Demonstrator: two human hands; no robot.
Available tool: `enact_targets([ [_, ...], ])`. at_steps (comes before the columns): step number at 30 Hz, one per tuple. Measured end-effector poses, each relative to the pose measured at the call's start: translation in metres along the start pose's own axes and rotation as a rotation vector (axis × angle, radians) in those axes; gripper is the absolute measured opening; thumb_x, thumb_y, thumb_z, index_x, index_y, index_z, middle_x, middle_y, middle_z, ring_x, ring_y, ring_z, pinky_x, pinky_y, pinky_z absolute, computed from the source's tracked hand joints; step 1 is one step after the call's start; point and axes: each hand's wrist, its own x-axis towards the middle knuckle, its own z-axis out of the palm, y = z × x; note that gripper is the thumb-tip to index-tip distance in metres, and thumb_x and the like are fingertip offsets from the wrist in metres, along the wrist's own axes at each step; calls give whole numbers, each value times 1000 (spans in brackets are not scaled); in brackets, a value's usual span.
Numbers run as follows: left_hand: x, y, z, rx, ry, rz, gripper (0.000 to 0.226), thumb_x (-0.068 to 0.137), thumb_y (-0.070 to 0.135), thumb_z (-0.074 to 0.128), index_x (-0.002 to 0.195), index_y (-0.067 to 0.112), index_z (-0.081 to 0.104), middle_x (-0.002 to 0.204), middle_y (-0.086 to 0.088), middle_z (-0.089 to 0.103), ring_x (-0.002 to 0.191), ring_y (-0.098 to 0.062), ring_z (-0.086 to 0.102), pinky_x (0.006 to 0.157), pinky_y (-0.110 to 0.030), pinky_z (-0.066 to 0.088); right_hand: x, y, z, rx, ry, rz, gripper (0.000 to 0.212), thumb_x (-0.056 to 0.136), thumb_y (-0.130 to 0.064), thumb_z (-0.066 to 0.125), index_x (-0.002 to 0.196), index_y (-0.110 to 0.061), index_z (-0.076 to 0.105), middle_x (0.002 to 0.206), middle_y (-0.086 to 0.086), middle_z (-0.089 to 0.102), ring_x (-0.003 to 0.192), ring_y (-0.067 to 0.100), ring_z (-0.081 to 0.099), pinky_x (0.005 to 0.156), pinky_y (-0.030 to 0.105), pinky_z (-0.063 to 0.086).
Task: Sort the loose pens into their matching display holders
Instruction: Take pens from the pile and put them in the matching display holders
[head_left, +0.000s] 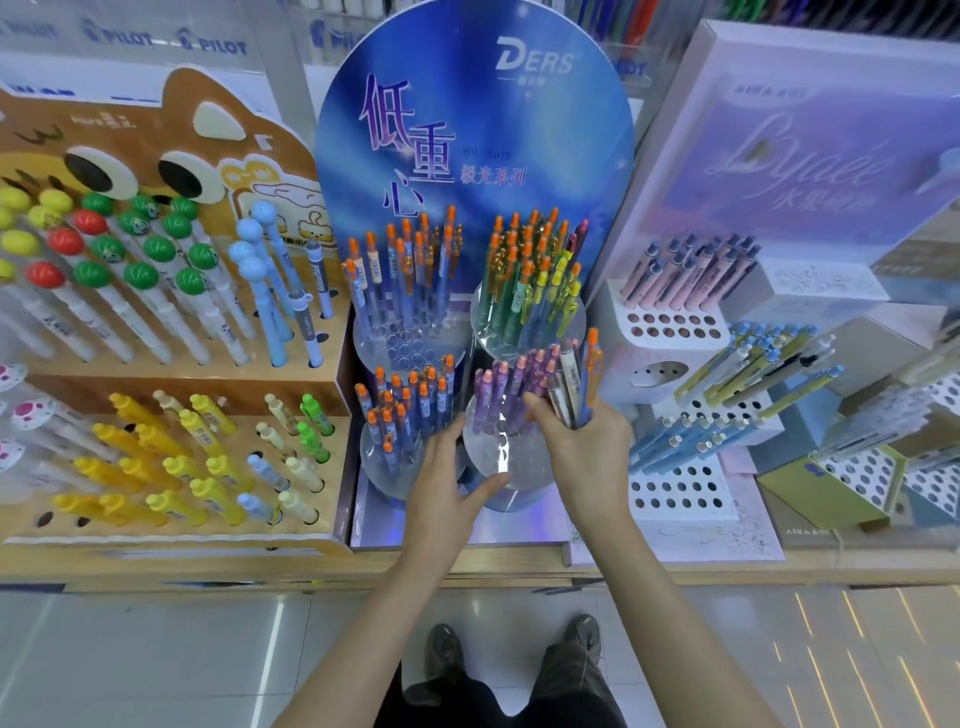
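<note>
My right hand (582, 441) grips a bundle of loose pens (574, 382), upright, with white, clear and orange barrels. It sits at the right side of the clear round holder of purple pens (506, 387) in the blue display (472, 130). My left hand (449, 483) reaches with straight fingers between the front-left holder of blue and orange pens (408, 410) and the purple holder, thumb against the purple holder's clear wall (498, 457). Two more round holders stand behind: blue and orange pens (402, 275) at left, green and yellow pens (535, 270) at right.
A brown cartoon display (171, 291) with ball-topped and yellow pens stands to the left. A lilac display (737, 332) with pink and blue pens in white hole racks stands to the right. The shelf's front edge (493, 569) runs below my wrists; tiled floor and my feet lie beneath.
</note>
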Motion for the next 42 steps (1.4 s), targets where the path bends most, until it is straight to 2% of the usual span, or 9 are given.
enact_targets([
  [4,0,0,-1,-14,-10,-3,76,76,26,77,140,27,35,130,8,46,123,-10,46,94,-7,32,-2,-2,6,2,6,-15,35,83,-20,74,63,-34,48,44,-24,49,44,-3,46,47,8,34],
  [8,1,0,-1,-7,-15,-15,76,76,24,77,140,26,36,131,8,46,124,-10,46,97,-15,34,-3,2,9,28,27,26,20,83,-22,72,76,-32,56,66,-6,65,61,9,58,58,21,46],
  [13,0,11,-5,25,-32,-41,70,79,22,75,139,18,39,132,4,46,123,-8,44,96,-15,32,-3,-3,7,47,-34,78,18,81,-24,75,78,-31,59,68,-12,66,64,1,61,59,11,44],
  [19,-13,48,-30,-41,151,100,26,89,31,57,112,20,57,107,9,56,101,7,51,86,-4,35,-17,-11,-19,555,-271,239,28,92,-49,48,93,-20,47,61,-5,33,51,8,29,44,20,24],
  [24,-25,79,-31,-259,-229,-35,31,81,51,49,91,24,61,80,13,68,76,-5,64,69,-16,48,-26,-21,-16,765,-219,365,29,100,-32,43,78,-14,41,56,-1,38,49,12,35,42,21,32],
  [30,-26,84,-19,-334,-416,-226,48,71,44,76,105,26,48,67,6,64,70,-23,68,64,-27,53,-31,-24,-12,681,-114,338,29,99,-38,45,86,-12,44,62,-3,49,57,11,48,58,24,44],
  [35,-26,78,-21,-273,-458,-131,2,97,19,51,95,18,53,67,10,59,62,-11,57,64,-26,47,-32,-27,-18,550,-226,345,31,99,-35,45,100,-4,51,71,-3,65,49,16,52,39,26,41],
  [39,-29,83,-18,-325,-376,-113,35,92,45,50,93,10,52,56,14,43,48,-4,36,47,-15,30,-35,-26,-16,553,-357,314,42,91,-43,49,98,-5,64,84,6,72,62,19,63,48,28,50],
  [42,-27,83,-22,-369,-326,-114,17,87,33,57,91,17,60,56,12,50,44,0,38,44,-11,32,-36,-22,-15,558,-429,246,38,95,-42,46,102,-10,66,99,6,74,75,17,69,58,23,53],
])
